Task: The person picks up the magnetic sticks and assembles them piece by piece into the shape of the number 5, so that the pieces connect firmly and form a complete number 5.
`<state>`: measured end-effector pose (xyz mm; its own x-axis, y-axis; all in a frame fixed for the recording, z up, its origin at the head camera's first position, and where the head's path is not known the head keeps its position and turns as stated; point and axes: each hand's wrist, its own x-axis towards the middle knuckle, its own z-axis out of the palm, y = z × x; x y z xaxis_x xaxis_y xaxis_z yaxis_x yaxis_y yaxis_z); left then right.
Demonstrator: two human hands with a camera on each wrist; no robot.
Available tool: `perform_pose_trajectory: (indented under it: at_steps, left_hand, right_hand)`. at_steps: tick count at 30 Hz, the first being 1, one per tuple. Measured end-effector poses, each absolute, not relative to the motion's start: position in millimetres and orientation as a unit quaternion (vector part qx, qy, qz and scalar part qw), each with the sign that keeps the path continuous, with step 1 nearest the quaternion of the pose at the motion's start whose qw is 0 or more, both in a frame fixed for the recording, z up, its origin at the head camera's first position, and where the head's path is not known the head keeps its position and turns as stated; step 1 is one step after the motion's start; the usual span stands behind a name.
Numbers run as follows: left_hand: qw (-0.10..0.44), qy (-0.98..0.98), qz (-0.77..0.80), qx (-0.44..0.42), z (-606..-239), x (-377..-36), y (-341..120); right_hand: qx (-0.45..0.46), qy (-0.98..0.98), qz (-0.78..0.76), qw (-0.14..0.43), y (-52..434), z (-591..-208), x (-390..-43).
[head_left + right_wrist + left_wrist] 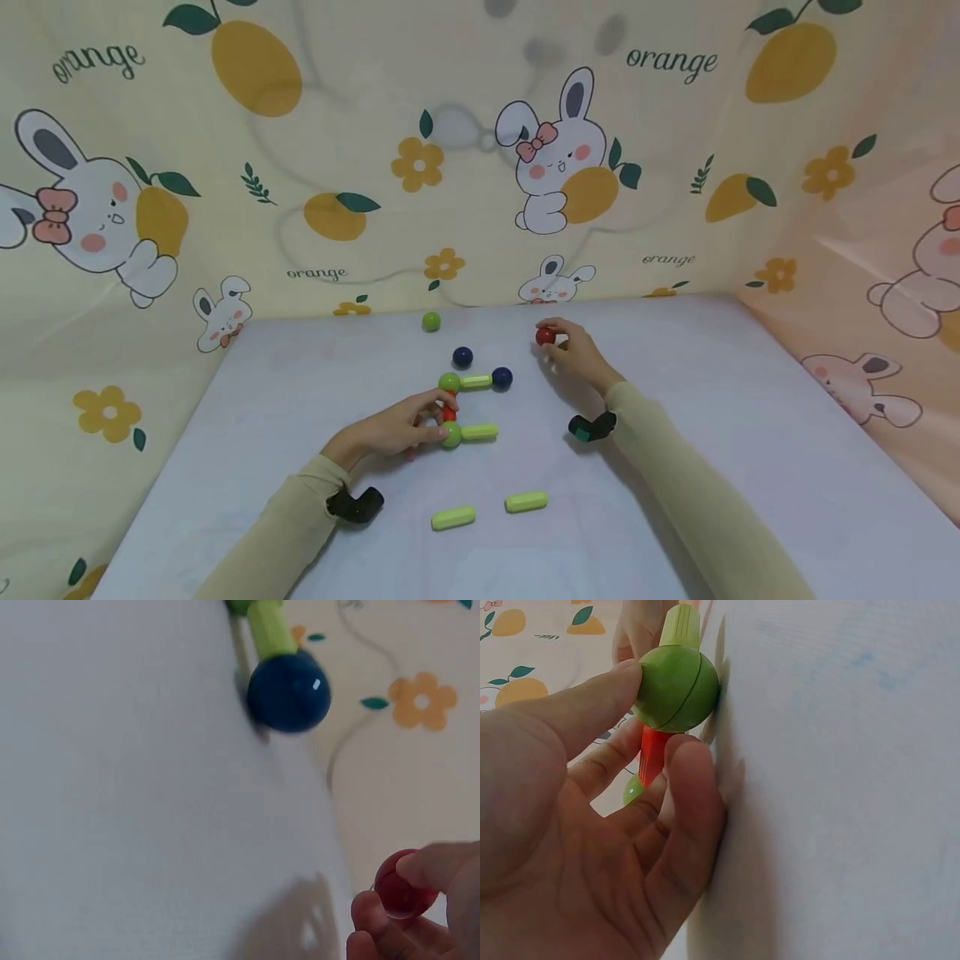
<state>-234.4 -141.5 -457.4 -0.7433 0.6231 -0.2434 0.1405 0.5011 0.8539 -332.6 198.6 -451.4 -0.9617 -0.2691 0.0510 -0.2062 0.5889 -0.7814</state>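
A toy of balls and rods lies on the white table (712,433): a green ball (450,434) with a lime rod (480,432), a red rod (449,409) up to another green ball (448,382), a lime rod (476,382) and a dark blue ball (502,377). My left hand (401,429) pinches the lower green ball (676,688) and red rod (652,754) between thumb and fingers. My right hand (573,354) holds a red ball (545,336) in its fingertips (431,866), right of the blue ball (289,693).
A loose dark blue ball (462,357) and a green ball (431,321) lie near the back of the table. Two loose lime rods (453,517) (526,501) lie nearer to me. Rabbit-and-orange printed cloth walls (300,167) close in the back and sides.
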Motion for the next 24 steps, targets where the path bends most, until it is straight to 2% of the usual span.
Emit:
perform_pose_trajectory:
  at_steps: [5, 24]
  left_hand:
    - [0.273, 0.821, 0.444, 0.231, -457.4, -234.7, -141.5]
    - [0.272, 0.818, 0.445, 0.24, -453.1, -232.5, -139.9]
  right_hand:
    - [-0.144, 0.885, -0.442, 0.029, 199.1, -445.2, -318.5]
    - [-0.22, 0.86, -0.454, 0.074, 193.6, -442.1, -280.1]
